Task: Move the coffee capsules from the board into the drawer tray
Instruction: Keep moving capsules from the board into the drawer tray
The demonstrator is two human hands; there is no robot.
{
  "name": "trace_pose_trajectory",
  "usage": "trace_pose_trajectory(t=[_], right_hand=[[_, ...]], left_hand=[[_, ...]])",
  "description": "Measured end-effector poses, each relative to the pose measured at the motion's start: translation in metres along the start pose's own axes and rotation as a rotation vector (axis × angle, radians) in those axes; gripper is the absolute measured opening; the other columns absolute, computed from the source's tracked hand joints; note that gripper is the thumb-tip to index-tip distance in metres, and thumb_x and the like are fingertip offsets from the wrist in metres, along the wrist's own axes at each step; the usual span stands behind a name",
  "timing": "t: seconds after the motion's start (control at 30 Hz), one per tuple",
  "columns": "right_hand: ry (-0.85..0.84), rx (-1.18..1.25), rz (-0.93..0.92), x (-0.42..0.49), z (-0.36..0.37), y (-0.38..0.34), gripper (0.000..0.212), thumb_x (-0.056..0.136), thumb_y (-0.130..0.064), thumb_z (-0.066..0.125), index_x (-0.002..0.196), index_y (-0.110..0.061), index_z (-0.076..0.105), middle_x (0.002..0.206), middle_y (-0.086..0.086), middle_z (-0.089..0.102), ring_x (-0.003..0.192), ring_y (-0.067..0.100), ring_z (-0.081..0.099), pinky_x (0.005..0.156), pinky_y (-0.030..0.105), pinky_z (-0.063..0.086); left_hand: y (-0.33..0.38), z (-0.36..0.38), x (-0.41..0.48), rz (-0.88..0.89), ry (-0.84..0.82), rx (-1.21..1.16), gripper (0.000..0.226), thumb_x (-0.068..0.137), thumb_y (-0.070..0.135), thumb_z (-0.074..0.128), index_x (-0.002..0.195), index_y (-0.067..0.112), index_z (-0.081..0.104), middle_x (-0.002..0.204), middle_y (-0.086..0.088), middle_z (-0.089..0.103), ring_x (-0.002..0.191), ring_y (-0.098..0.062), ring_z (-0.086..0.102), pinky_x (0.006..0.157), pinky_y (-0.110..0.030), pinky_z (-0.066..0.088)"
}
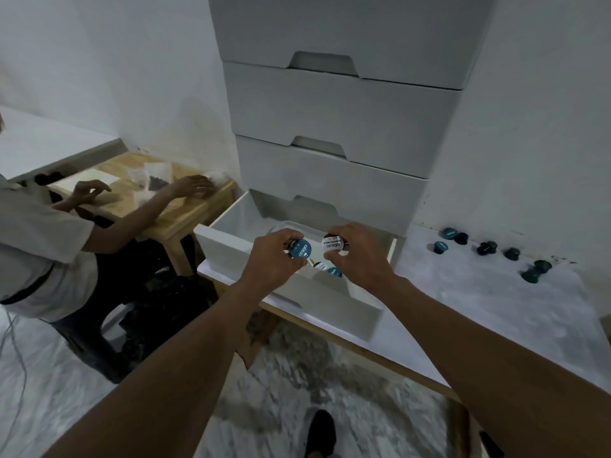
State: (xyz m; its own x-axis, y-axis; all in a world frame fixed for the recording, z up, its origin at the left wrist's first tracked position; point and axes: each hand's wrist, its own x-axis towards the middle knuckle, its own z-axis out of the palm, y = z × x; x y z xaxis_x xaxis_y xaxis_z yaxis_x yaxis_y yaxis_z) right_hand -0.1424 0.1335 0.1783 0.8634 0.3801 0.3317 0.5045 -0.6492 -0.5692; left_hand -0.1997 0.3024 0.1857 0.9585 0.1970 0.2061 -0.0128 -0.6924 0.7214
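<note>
- left hand (274, 256) is over the drawer (228, 251); its fingers curl round a blue capsule (300, 249), lid facing up towards the camera
- right hand (360, 256) is beside it, also over the drawer; it pinches a white capsule (334, 246) by the sides; the two capsules are near each other but apart
- below the hands, inside the drawer, stored capsules (334, 271) show in part; the tray (281, 224) rim peeks out behind the hands; whether they lie in it I cannot tell
- right of the drawer, well apart, loose capsules (486, 248) sit on the board (479, 309); the task looks part done
- handling, as a judgement: each capsule is likely light and stiff-walled, with a thin lid that could dent; smooth sides may slip; hold it across the side wall or under the rim, not on the lid; lower it close to the tray before letting go, since a round one may roll
</note>
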Motion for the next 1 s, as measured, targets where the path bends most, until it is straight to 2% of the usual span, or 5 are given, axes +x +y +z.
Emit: trace_pose_trajectory(t=[0.37,0.53,0.63,0.77,1.0], right_hand=[[-0.090,0.049,0.113,0.093,0.079,0.047,0.035,0.078,-0.019,0.074,0.111,-0.014,0.064,0.109,0.006,0.059,0.101,0.021,0.055,0.085,0.027,0.041],[-0.151,0.024,0.209,0.114,0.103,0.070,0.047,0.079,-0.021,0.073,0.123,-0.014,0.059,0.118,0.005,0.058,0.104,0.021,0.056,0.088,0.026,0.042],[-0.170,-0.002,0.262,0.118,0.112,0.080,0.046,0.078,-0.019,0.073,0.121,-0.013,0.061,0.115,0.008,0.060,0.103,0.023,0.058,0.086,0.026,0.042],[-0.118,-0.038,0.366,0.122,0.122,0.086,0.045,0.076,-0.016,0.073,0.120,-0.012,0.062,0.114,0.009,0.062,0.104,0.023,0.058,0.088,0.024,0.040],[-0.084,-0.097,0.508,0.118,0.134,0.080,0.044,0.077,-0.015,0.070,0.120,-0.015,0.062,0.112,0.005,0.061,0.101,0.020,0.058,0.084,0.019,0.038]], left_hand=[[-0.061,0.006,0.123,-0.081,-0.117,0.083,0.046,0.069,0.014,0.081,0.112,0.015,0.065,0.110,-0.002,0.067,0.097,-0.016,0.063,0.089,-0.030,0.051],[-0.088,0.017,0.164,-0.041,-0.257,0.161,0.042,0.075,0.017,0.077,0.114,0.018,0.062,0.110,0.008,0.063,0.091,-0.005,0.056,0.072,-0.012,0.041],[-0.102,0.028,0.184,-0.014,-0.365,0.153,0.044,0.073,0.015,0.078,0.114,0.017,0.062,0.111,0.000,0.067,0.092,-0.008,0.060,0.074,-0.015,0.049],[-0.117,0.038,0.208,0.113,-0.523,0.195,0.041,0.079,0.019,0.073,0.118,0.021,0.060,0.113,0.010,0.060,0.089,-0.002,0.052,0.054,0.006,0.034],[-0.134,0.057,0.226,0.280,-0.676,0.173,0.042,0.070,0.021,0.077,0.110,0.021,0.065,0.104,0.001,0.062,0.093,-0.014,0.059,0.083,-0.030,0.050]])
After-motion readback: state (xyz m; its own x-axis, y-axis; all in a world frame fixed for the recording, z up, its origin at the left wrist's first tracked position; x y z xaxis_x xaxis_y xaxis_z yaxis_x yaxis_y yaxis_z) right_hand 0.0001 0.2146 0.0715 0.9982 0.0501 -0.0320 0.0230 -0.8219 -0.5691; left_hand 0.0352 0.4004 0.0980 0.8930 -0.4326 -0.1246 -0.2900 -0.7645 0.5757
